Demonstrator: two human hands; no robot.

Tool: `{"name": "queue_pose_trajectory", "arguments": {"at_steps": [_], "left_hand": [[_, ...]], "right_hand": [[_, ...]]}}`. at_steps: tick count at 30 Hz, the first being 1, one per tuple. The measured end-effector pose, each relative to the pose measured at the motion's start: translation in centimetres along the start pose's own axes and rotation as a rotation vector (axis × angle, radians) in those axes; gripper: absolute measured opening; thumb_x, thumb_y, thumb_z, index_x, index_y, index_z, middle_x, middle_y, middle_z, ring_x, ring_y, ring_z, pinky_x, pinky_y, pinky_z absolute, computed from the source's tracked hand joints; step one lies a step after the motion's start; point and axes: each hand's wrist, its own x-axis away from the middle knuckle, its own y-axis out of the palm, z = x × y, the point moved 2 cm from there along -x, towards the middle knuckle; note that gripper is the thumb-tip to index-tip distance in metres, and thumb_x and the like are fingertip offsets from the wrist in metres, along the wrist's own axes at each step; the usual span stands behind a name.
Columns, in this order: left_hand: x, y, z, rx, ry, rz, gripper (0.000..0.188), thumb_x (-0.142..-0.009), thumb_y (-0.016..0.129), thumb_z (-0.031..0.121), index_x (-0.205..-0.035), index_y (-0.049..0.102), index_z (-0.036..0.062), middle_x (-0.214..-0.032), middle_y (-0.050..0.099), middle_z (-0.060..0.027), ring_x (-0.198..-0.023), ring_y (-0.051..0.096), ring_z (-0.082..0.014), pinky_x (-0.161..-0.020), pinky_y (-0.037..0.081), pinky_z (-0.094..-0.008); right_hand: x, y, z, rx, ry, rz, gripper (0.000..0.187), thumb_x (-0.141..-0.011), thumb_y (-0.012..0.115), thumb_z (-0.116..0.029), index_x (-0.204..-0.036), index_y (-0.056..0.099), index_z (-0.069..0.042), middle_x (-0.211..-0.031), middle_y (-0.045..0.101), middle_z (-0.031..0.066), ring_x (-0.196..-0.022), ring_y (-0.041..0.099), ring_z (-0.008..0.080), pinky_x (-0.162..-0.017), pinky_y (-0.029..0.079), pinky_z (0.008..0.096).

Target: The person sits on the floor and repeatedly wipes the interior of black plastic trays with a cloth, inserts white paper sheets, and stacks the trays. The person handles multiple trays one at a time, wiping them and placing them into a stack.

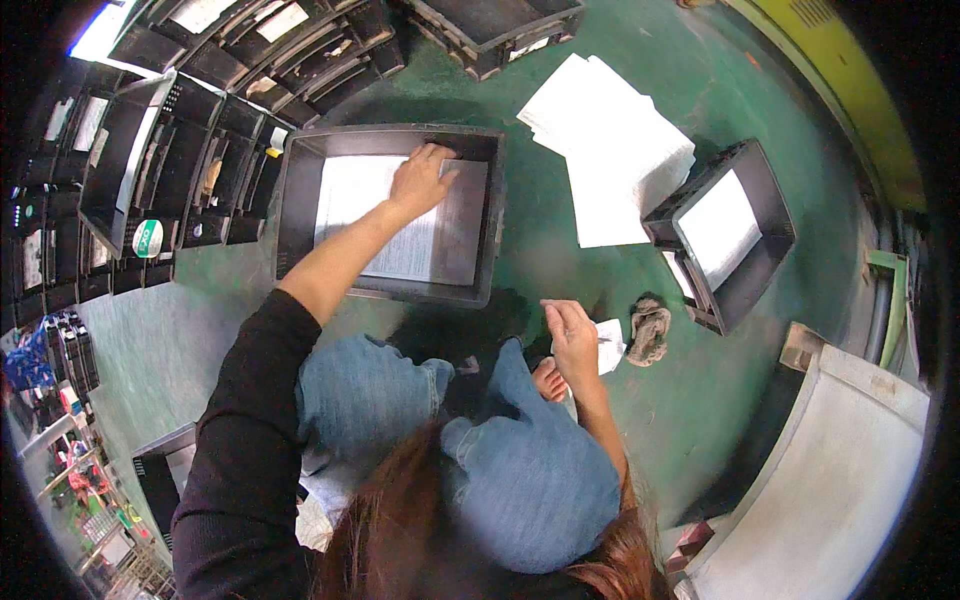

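Your left grip (pixel 420 180), nearer, is loosely spread over the far part of the paper (pixel 358 190) inside the wide black box (pixel 297 205), its long side running left to right. The box's right wall separates your right grip (pixel 573 338); whether that pinches anything, I cannot tell. A rag (pixel 650 330) lies rightward.

black bins (pixel 205 110) stand stacked at the left, one bearing a round green-and-white label (pixel 148 238). a crumpled brown rag (pixel 649 330) lies on the green floor (pixel 655 425). a yellow-green panel (pixel 835 70) borders the upper right, a whitish panel (pixel 840 450) the lower right. something blue (pixel 26 362) shows far left.
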Motion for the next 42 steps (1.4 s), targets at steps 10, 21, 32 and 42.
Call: {"name": "queue_pose_trajectory", "arguments": {"at_steps": [10,21,32,42], "left_hand": [[0.6,0.7,-3.0,-0.310,0.018,-0.333,0.044,-0.079,0.067,0.025,-0.115,0.050,0.0060,-0.106,0.059,-0.0146,-0.105,0.053,-0.0312,-0.085,0.046,-0.0441],[3.7,-0.4,-3.3,-0.249,0.073,-0.130,0.052,-0.080,0.067,0.027,-0.123,0.046,0.0062,-0.121,0.052,-0.0162,-0.106,0.054,-0.0356,-0.085,0.047,-0.0445],[4.6,-4.4,-2.7,-0.238,0.134,-0.170,0.031,-0.073,0.064,0.010,-0.101,0.050,0.0076,-0.084,0.063,-0.0162,-0.082,0.061,-0.0334,-0.069,0.048,-0.0435],[16.6,-10.7,-1.1,-0.181,0.193,0.052,0.022,-0.072,0.060,0.003,-0.092,0.053,0.0078,-0.074,0.059,-0.0084,-0.069,0.060,-0.0267,-0.063,0.045,-0.0362]], "right_hand": [[-1.7,2.6,-1.8,0.085,-0.194,-0.048,0.014,-0.087,0.057,-0.010,-0.096,0.064,-0.001,-0.094,0.062,0.0110,-0.078,0.061,0.0228,-0.070,0.047,0.0303],[-2.4,2.0,-2.5,0.100,-0.100,-0.103,0.014,-0.086,0.058,-0.010,-0.097,0.064,-0.005,-0.096,0.062,0.0100,-0.089,0.061,0.0292,-0.076,0.048,0.0351],[-2.0,1.0,-1.9,0.079,-0.132,-0.042,0.013,-0.085,0.058,-0.009,-0.096,0.064,-0.005,-0.094,0.062,0.0113,-0.085,0.061,0.0295,-0.074,0.048,0.0357],[-5.6,3.3,-3.7,-0.022,-0.067,-0.057,0.025,-0.090,0.054,-0.018,-0.108,0.060,-0.001,-0.093,0.063,0.0131,-0.080,0.061,0.0218,-0.074,0.047,0.0299]]}}
